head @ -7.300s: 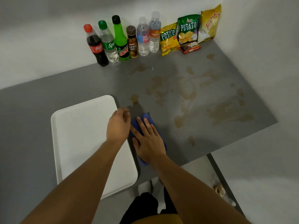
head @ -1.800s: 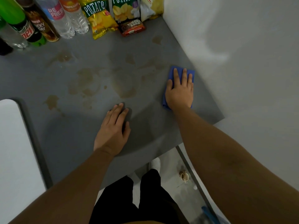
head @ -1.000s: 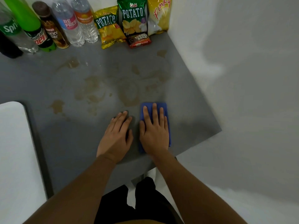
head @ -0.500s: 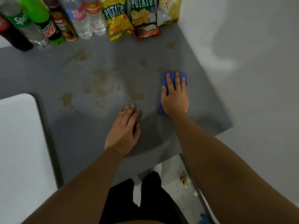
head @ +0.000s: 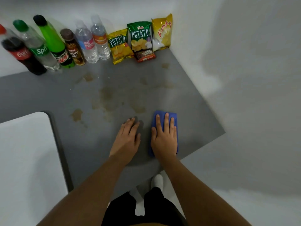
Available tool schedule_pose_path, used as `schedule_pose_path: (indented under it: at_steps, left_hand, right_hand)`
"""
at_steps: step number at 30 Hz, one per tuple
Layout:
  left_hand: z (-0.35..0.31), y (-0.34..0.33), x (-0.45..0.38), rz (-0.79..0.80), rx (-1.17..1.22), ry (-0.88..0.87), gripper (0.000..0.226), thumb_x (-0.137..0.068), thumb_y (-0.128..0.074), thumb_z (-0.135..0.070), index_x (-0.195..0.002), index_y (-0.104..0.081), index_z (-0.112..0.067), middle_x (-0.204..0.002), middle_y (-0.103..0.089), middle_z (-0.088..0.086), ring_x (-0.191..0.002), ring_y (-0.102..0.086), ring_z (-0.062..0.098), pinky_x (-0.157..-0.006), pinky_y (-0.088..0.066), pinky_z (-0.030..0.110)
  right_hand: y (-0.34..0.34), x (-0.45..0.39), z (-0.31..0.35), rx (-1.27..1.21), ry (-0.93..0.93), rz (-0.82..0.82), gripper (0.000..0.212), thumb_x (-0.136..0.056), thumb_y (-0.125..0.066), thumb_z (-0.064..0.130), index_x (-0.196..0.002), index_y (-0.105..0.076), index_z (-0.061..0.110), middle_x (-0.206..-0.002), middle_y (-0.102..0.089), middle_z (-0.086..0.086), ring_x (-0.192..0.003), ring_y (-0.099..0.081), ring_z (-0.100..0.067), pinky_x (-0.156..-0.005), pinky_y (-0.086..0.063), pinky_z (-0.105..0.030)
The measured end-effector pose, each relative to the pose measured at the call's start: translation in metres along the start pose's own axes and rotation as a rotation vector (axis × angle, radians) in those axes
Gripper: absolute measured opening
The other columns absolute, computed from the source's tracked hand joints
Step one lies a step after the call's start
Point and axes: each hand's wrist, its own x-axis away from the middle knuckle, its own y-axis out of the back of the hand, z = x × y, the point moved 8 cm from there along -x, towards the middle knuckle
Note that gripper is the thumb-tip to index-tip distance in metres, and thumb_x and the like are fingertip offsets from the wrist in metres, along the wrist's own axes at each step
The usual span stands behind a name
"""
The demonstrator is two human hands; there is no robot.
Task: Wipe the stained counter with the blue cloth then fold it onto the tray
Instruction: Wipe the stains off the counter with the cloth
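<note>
— Blue microfibre cloth (head: 165, 115), where does it lie?
— Low and right of centre in the frame, flat on the grey counter (head: 192, 108), near the counter's front edge. The right hand (head: 164, 139) presses on it palm down, fingers straight and close together.
— And the left hand (head: 126, 141)?
— Just beside the right one, flat on the bare counter, fingers straight, holding nothing.
— The stains (head: 107, 97)?
— Brownish patches above both hands, across the middle of the frame.
— The tray (head: 24, 152)?
— White, at the lower left, well apart from the cloth.
— Along the top?
— Upright against the wall: a Coca-Cola bottle (head: 21, 54), a Sprite bottle (head: 37, 48), a Mountain Dew bottle (head: 55, 44), two water bottles (head: 92, 43), then potato chip bags (head: 140, 38).
</note>
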Motion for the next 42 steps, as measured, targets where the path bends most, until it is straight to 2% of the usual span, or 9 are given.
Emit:
schedule_pose_path:
  at_steps: [10, 13, 16, 20, 23, 26, 30, 33, 42]
  left_hand:
    - [0.023, 0.024, 0.023, -0.002, 0.015, 0.021, 0.04, -0.099, -0.057, -0.01, -0.137, -0.059, 0.003, -0.147, -0.053, 0.022, -0.137, -0.051, 0.038, -0.115, -0.041, 0.051]
    - [0.02, 0.026, 0.028, -0.013, 0.026, 0.0, 0.04, -0.1, -0.054, -0.011, -0.137, -0.059, 0.003, -0.145, -0.055, 0.022, -0.136, -0.052, 0.037, -0.115, -0.041, 0.049]
    - [0.011, 0.019, 0.026, 0.027, 0.06, 0.019, 0.043, -0.102, -0.055, -0.013, -0.143, -0.054, 0.001, -0.151, -0.049, 0.02, -0.141, -0.046, 0.034, -0.12, -0.035, 0.043]
    - [-0.017, -0.005, 0.009, 0.075, 0.015, 0.006, 0.056, -0.107, -0.04, -0.029, -0.157, -0.032, -0.005, -0.165, -0.029, 0.014, -0.153, -0.027, 0.028, -0.126, -0.02, 0.036]
    - [-0.041, -0.039, -0.003, 0.159, -0.155, 0.001, 0.065, -0.109, -0.022, -0.039, -0.162, -0.006, -0.005, -0.171, -0.004, 0.015, -0.158, -0.004, 0.028, -0.128, -0.003, 0.037]
    - [-0.043, -0.06, -0.006, 0.18, -0.169, 0.143, 0.07, -0.108, -0.021, -0.046, -0.162, 0.003, -0.009, -0.171, 0.008, 0.011, -0.158, 0.006, 0.026, -0.129, -0.001, 0.039]
    - [-0.041, -0.06, 0.001, 0.133, -0.194, 0.172, 0.069, -0.107, -0.025, -0.046, -0.162, -0.008, -0.01, -0.171, -0.004, 0.009, -0.158, -0.003, 0.024, -0.128, -0.006, 0.04]
    - [-0.035, -0.054, 0.006, 0.111, -0.218, 0.209, 0.067, -0.107, -0.026, -0.044, -0.162, -0.012, -0.009, -0.17, -0.011, 0.009, -0.158, -0.01, 0.024, -0.128, -0.011, 0.041]
    - [0.023, -0.027, 0.043, 0.103, -0.252, 0.339, 0.073, -0.105, -0.019, -0.056, -0.161, 0.007, -0.017, -0.17, 0.008, -0.001, -0.158, 0.007, 0.016, -0.129, -0.003, 0.036]
  right_hand:
    - [-0.025, 0.033, 0.077, 0.006, 0.103, 0.129, 0.06, -0.108, -0.011, 0.051, -0.16, 0.016, 0.036, -0.168, 0.025, 0.0, -0.154, 0.024, -0.023, -0.127, 0.006, -0.043]
    - [-0.019, 0.03, 0.079, -0.038, 0.138, 0.166, 0.058, -0.109, -0.015, 0.051, -0.163, 0.002, 0.037, -0.171, 0.012, 0.002, -0.157, 0.014, -0.023, -0.128, -0.005, -0.044]
    - [0.005, 0.016, 0.061, -0.077, 0.158, 0.136, 0.056, -0.108, -0.018, 0.05, -0.162, -0.02, 0.035, -0.172, -0.01, 0.002, -0.157, -0.013, -0.024, -0.124, -0.022, -0.045]
    - [0.036, -0.018, 0.024, -0.049, 0.108, 0.063, 0.053, -0.11, -0.025, 0.045, -0.16, -0.031, 0.028, -0.17, -0.018, 0.001, -0.153, -0.023, -0.026, -0.121, -0.029, -0.044]
    - [0.041, -0.044, 0.003, -0.043, 0.099, 0.088, 0.052, -0.111, -0.026, 0.041, -0.161, -0.026, 0.028, -0.171, -0.013, 0.001, -0.156, -0.015, -0.024, -0.124, -0.023, -0.044]
    - [0.03, -0.064, -0.006, -0.004, 0.142, 0.173, 0.055, -0.111, -0.022, 0.041, -0.163, -0.016, 0.028, -0.172, 0.0, 0.0, -0.158, 0.0, -0.022, -0.127, -0.013, -0.042]
    - [0.008, -0.07, -0.009, 0.023, 0.15, 0.235, 0.06, -0.109, -0.018, 0.047, -0.164, -0.006, 0.028, -0.172, 0.009, -0.005, -0.158, 0.008, -0.025, -0.127, -0.003, -0.042]
    - [0.004, -0.066, -0.008, 0.053, 0.18, 0.156, 0.062, -0.108, -0.016, 0.05, -0.164, -0.003, 0.027, -0.171, 0.009, -0.007, -0.158, 0.009, -0.027, -0.126, 0.002, -0.043]
    - [0.0, -0.064, -0.011, 0.053, 0.165, 0.09, 0.063, -0.106, -0.014, 0.054, -0.164, -0.005, 0.029, -0.172, 0.008, -0.003, -0.158, 0.009, -0.024, -0.126, 0.004, -0.04]
